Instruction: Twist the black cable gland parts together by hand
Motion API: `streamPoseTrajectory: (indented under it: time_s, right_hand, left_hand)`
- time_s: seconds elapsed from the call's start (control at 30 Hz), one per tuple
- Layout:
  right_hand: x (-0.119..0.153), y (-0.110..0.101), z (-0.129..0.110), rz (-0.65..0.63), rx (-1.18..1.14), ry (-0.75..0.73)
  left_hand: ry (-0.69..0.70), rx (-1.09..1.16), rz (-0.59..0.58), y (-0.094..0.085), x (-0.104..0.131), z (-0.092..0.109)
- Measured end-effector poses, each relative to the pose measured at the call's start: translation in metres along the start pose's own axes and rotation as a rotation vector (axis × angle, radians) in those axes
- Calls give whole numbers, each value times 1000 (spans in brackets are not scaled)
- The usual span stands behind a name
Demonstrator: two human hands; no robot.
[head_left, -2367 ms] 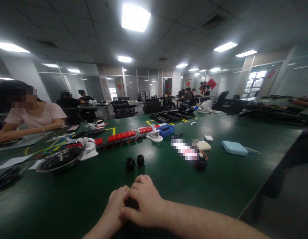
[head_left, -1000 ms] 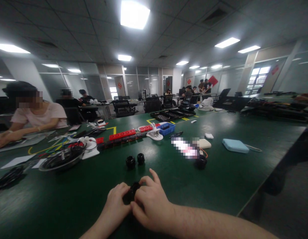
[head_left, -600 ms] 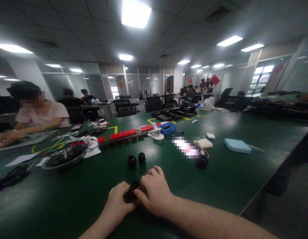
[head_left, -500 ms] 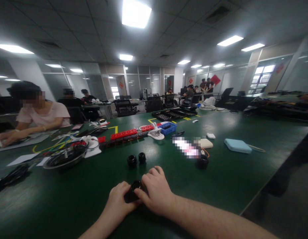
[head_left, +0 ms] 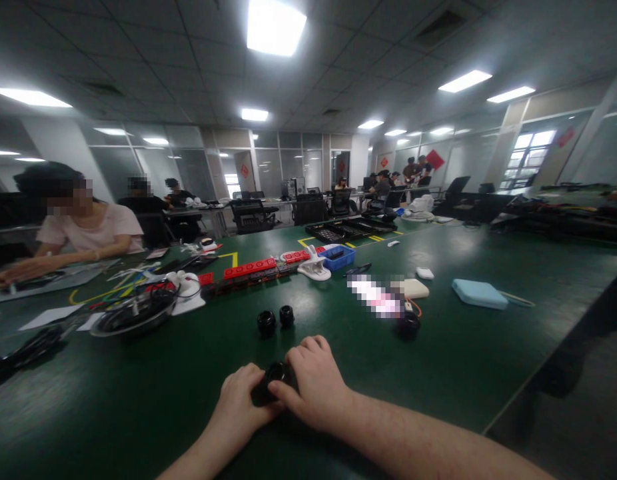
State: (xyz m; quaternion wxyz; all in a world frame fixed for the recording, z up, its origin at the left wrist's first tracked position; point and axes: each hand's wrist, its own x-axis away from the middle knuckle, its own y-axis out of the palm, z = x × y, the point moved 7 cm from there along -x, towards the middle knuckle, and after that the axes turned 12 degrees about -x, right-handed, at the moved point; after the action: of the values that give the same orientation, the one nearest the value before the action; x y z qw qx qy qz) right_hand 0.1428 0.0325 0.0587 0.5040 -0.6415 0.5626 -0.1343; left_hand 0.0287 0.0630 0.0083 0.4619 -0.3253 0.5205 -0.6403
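A black round part [head_left: 275, 377] with a ring-shaped top is held between my two hands, low in the middle of the head view. My left hand [head_left: 241, 398] is closed on its left side. My right hand [head_left: 314, 385] wraps round its right side, the thumb across the front. Just beyond my hands, two more black round parts, a larger one [head_left: 266, 323] and a smaller one [head_left: 286, 316], stand side by side on the green table [head_left: 188, 373]. My palms hide the lower portion of the held part.
Farther right lie a lit phone [head_left: 373, 295], another black round part [head_left: 408, 325], a cream case [head_left: 413, 288] and a light blue box [head_left: 479, 294]. A metal bowl of cables [head_left: 133, 328], red blocks [head_left: 251, 268] and a blue tray [head_left: 347, 258] stand beyond. A person [head_left: 93, 230] works at left.
The view has shifted slightly, moving the scene a little to the right. My hands keep their hold on the black part. The person at left has moved their hands a little.
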Motion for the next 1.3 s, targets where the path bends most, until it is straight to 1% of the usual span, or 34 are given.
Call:
streamPoseTrajectory:
  time_s: [0.23,0.43,0.8,0.93,1.3]
  right_hand:
    - [-1,6,-5,-51,-51,19]
    - [-1,11,-5,-31,-62,10]
    - [-1,12,-6,-54,-51,5]
    - [-1,14,-5,-80,-48,9]
    - [0,13,-7,-69,-76,1]
  left_hand:
    - [13,-12,-24,3,0,3]
    - [0,-40,-28,1,3,7]
    - [48,26,-33,-2,5,11]
    - [42,45,-45,-4,6,12]
    - [33,23,-40,-2,5,10]
